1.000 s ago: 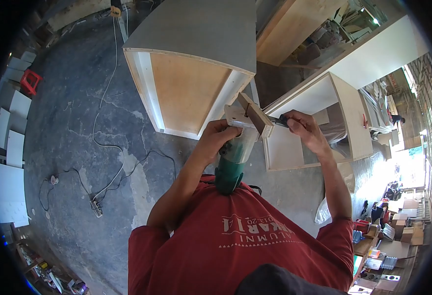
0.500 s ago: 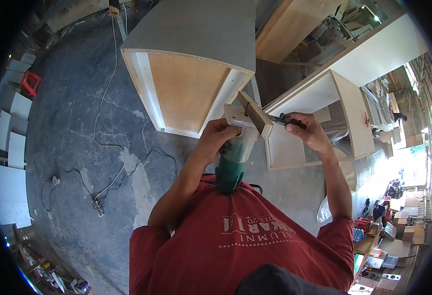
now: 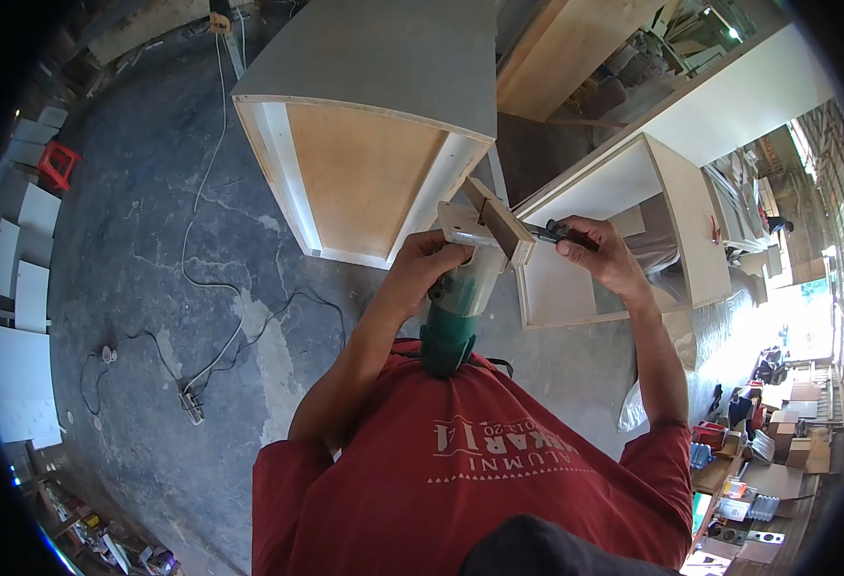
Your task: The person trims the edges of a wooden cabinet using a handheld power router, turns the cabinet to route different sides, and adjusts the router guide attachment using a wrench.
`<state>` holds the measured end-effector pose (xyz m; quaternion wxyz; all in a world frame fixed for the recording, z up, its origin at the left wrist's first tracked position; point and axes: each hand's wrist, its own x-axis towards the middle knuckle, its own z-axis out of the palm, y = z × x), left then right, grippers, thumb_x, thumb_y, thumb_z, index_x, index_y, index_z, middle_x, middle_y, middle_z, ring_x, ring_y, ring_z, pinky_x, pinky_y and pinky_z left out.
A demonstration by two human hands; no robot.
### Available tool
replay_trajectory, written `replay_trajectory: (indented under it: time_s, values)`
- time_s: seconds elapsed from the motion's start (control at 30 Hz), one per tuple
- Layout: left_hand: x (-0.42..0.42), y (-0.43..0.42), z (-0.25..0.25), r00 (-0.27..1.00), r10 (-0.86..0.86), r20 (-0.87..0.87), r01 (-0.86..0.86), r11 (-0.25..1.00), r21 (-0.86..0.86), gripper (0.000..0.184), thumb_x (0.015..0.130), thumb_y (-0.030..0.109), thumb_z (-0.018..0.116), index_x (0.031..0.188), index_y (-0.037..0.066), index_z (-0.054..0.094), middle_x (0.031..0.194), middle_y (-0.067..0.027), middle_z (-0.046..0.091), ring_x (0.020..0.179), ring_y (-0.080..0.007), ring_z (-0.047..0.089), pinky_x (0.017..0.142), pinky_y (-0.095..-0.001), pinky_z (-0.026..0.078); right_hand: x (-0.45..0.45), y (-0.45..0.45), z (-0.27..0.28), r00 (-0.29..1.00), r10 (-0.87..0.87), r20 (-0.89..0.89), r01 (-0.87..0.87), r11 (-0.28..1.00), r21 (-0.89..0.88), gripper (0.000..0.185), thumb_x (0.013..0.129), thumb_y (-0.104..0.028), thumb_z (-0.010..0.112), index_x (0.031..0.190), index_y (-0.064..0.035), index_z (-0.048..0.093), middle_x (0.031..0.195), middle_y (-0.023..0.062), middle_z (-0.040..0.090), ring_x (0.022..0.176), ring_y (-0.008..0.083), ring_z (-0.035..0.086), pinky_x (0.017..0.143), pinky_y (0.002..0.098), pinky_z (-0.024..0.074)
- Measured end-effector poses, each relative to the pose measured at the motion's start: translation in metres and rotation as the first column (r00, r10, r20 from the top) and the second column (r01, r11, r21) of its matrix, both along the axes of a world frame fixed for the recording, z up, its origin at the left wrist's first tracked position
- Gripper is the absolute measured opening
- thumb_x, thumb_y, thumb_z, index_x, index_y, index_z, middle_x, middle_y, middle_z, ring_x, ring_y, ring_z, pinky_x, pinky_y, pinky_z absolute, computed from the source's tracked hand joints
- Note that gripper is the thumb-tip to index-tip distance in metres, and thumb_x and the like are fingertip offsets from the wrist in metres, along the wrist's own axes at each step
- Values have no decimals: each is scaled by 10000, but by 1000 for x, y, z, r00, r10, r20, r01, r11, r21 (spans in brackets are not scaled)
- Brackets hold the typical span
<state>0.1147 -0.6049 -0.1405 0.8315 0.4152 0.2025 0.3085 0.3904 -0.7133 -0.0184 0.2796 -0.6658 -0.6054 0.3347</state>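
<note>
A green trim router [image 3: 449, 336] with a clear base housing stands upside down against the front of my red shirt. My left hand [image 3: 420, 274] is closed round it near the base plate [image 3: 462, 225]. A small wooden board [image 3: 506, 228] is fixed on edge across that plate. On the board's right side, my right hand [image 3: 602, 254] grips a dark-handled tool [image 3: 568, 235] with a thin shank. The shank's tip reaches the board; whether it is a screwdriver cannot be made out.
A grey cabinet box [image 3: 374, 58] with a plywood panel stands just ahead. To the right is an open white-lined cabinet frame [image 3: 690, 230]. Cables and a power strip [image 3: 191, 408] lie on the concrete floor at left. A red stool [image 3: 59, 165] sits farther off.
Both hands, the router and the dark-handled tool stay practically in place. The view has shifted very slightly.
</note>
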Motion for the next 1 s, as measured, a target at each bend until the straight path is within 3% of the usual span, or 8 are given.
replay_trajectory:
  time_s: [0.07,0.13,0.27,0.57,0.63,0.87,0.93,1.0]
  values:
    - [0,1,-3,1000,-6,0,6,1000,-2,333,915,204,753,1160,-21,749,1006,-67,754,885,-122,683,787,-294,533,-2,0,4,1000,-11,-10,10,1000,-15,299,979,-263,753,1141,-14,714,730,-64,516,683,52,394,597,260,318]
    - [0,2,-5,1000,-14,0,14,1000,-3,330,915,202,753,1160,-19,748,1008,-67,754,885,-122,684,788,-294,533,-9,0,17,993,23,-118,-32,997,-77,394,998,-267,717,1286,-9,642,828,-26,569,755,66,476,684,246,396]
    - [-1,2,-3,1000,-9,30,11,998,-61,302,917,192,748,1137,-14,751,992,-55,748,876,-121,681,784,-294,531,-7,3,11,988,90,-124,-90,996,4,408,1009,-256,698,1329,-17,619,821,-14,568,754,84,491,688,246,404]
    - [-2,2,-7,999,-3,34,5,998,-57,276,923,183,734,1122,-8,754,977,-40,741,868,-115,669,788,-299,520,-4,5,7,987,1,162,17,994,-107,306,992,-279,729,1044,19,679,771,-40,520,729,66,422,650,266,368]
    - [-2,2,-8,1000,3,18,-2,999,-54,275,924,183,733,1124,-6,754,979,-38,741,871,-115,669,791,-301,520,-4,4,1,991,-6,131,5,1000,10,301,982,-290,746,948,7,710,663,-30,417,652,80,351,574,295,303]
    - [-3,1,-4,1000,-13,20,14,999,-39,289,925,181,727,1143,-7,750,1007,-45,743,888,-117,671,800,-299,523,-3,2,0,992,-7,125,-1,998,64,299,980,-281,746,937,12,706,667,-27,407,653,82,344,573,297,301]
    - [-2,1,-5,1000,-14,7,14,999,-52,293,925,181,725,1148,-7,748,1010,-46,743,891,-118,672,803,-298,524,-1,1,6,990,5,140,5,997,-75,361,983,-332,739,995,22,668,771,-36,516,735,73,414,648,267,367]
    - [-2,1,-7,1000,6,-7,-6,999,-35,297,923,178,727,1153,-8,746,1010,-48,743,895,-118,674,803,-298,527,-5,1,4,992,-2,127,5,1000,-28,338,981,-310,743,961,22,684,720,-31,463,697,78,380,612,282,335]
